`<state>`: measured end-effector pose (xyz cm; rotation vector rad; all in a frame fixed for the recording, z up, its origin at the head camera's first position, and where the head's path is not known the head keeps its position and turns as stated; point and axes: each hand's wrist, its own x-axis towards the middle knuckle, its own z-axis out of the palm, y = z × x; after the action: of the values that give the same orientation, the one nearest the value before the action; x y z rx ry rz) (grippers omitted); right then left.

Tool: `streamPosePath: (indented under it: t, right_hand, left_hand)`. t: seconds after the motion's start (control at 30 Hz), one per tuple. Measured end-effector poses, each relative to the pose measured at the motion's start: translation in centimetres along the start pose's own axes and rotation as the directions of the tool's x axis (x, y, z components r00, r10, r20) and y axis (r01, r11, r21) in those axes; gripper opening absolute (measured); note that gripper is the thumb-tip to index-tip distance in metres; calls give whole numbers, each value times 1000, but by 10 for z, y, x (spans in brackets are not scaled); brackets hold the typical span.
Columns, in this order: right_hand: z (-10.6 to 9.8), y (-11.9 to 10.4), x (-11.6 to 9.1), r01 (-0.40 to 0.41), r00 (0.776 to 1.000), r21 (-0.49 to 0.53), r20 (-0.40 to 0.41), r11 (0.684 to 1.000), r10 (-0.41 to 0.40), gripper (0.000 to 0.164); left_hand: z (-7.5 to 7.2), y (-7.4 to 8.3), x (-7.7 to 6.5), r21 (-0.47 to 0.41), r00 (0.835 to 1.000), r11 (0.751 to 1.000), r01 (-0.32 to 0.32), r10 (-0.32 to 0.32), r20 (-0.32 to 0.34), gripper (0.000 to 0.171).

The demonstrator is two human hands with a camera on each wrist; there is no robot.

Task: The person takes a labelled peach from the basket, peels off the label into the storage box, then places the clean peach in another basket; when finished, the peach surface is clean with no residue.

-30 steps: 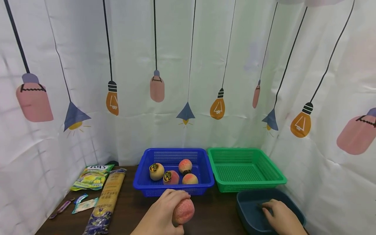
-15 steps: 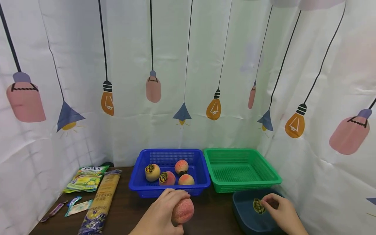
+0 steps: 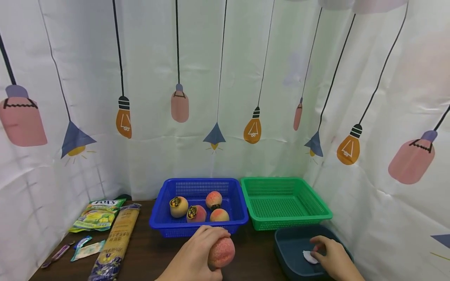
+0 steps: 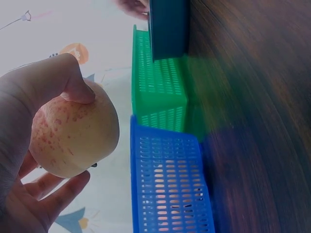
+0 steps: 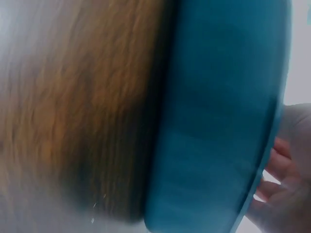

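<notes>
My left hand [image 3: 200, 253] grips a pinkish-red peach [image 3: 221, 252] above the dark table, in front of the blue basket. In the left wrist view the thumb presses on the speckled top of the peach [image 4: 75, 131], with fingers spread below it. My right hand [image 3: 330, 253] is over the dark blue-green tray [image 3: 291, 253]. Its thumb and forefinger pinch the edge of a small sticker [image 3: 310, 256], white back showing. In the right wrist view the tray's outer wall [image 5: 218, 116] hides part of the right hand [image 5: 286, 170].
The blue basket [image 3: 168, 225] contains several peaches, some with black-and-gold stickers. A green basket [image 3: 258, 224] stands to its right, behind the tray. At left lie a long gold packet [image 3: 117, 240], a green FOX'S bag [image 3: 96, 216] and small wrapped sweets [image 3: 88, 250]. A printed curtain [image 3: 274, 160] surrounds the table.
The right hand has shifted a little within the tray. Its sticker came into sight black-and-gold side up, then turned to show white. The left hand stays gripping the peach; the head view swung slightly right.
</notes>
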<state>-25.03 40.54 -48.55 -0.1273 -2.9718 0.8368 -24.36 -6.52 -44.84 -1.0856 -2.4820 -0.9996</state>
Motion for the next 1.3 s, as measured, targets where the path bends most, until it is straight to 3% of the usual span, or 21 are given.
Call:
streamPosePath:
  t: [0.17,0.3,0.37,0.43,0.53,0.63,0.77,0.83,0.9,1.0,1.1,1.2,1.3]
  right_hand:
    - [-5,-4,-1,8,1000,65,-31,998,-6,11]
    - [-11,-3,3,-4,989,99,-149,995,19,20]
    - [-17,0,8,-33,981,192,-181,981,68,33]
    - [-27,2,14,-75,973,316,-184,946,139,46]
    - [-44,5,25,-151,956,519,-138,841,257,59]
    - [-59,11,34,-204,945,639,-70,742,320,69]
    - [-67,18,46,-268,928,781,53,564,369,82]
    - [-66,18,53,-297,912,830,101,472,397,76]
    - [-62,17,60,-312,899,856,125,412,421,61]
    - [-53,14,68,-309,889,869,120,386,442,32]
    - [-45,11,72,-287,888,878,94,382,451,15]
    - [-41,10,74,-275,882,882,72,383,466,16]
    - [-42,10,73,-268,865,883,44,385,500,20]
  left_hand:
    - [-2,2,0,-2,1000,1000,23,-23,21,90]
    - [-1,2,1,8,1000,1000,10,-10,1,91]
    - [-1,3,2,2,1000,1000,11,-11,-4,91]
    - [-1,5,3,0,1000,1000,15,-15,-10,91]
    - [0,8,5,-16,1000,1000,26,-27,-12,92]
    - [4,9,10,-35,1000,999,17,-17,-18,92]
    - [17,10,25,-116,999,993,6,-11,-45,89]
    - [26,9,36,-178,997,984,20,-33,-72,86]
    - [34,9,49,-257,993,966,42,-68,-93,82]
    - [45,8,69,-359,983,928,102,-149,-106,76]
    - [54,5,91,-424,965,890,168,-235,-113,73]
    - [64,2,115,-460,941,861,219,-310,-132,74]
    - [74,0,141,-490,928,839,237,-345,-143,73]
